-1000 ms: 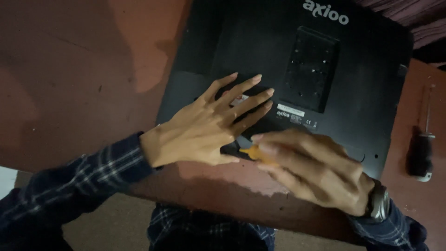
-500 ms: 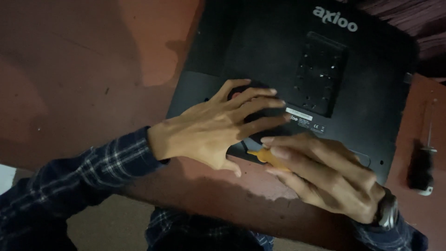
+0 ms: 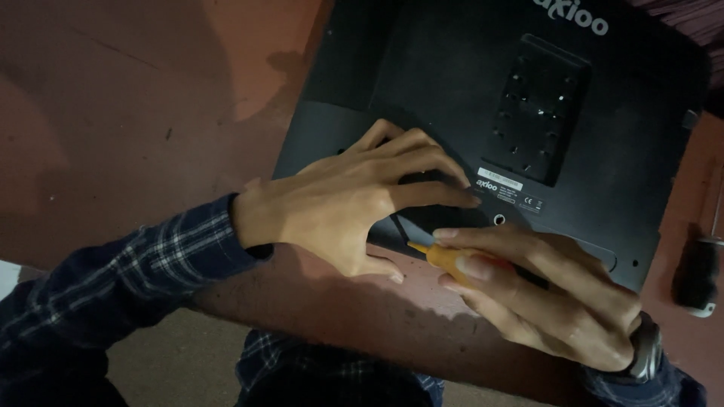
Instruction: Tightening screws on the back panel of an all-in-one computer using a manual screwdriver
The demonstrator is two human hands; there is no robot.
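A large black plastic monitor (image 3: 483, 128) lies face down on the reddish-brown bench (image 3: 136, 113), its near edge close to the bench's front edge. The left hand (image 3: 354, 203) rests on the monitor's back, fingers spread wide and pressing flat, holding nothing. The right hand (image 3: 550, 301) is closed around a small orange-handled tool (image 3: 437, 256), its tip touching the monitor's near edge. A black-handled screwdriver (image 3: 697, 271) lies on the bench just right of the monitor. Bare bench stretches to the left.
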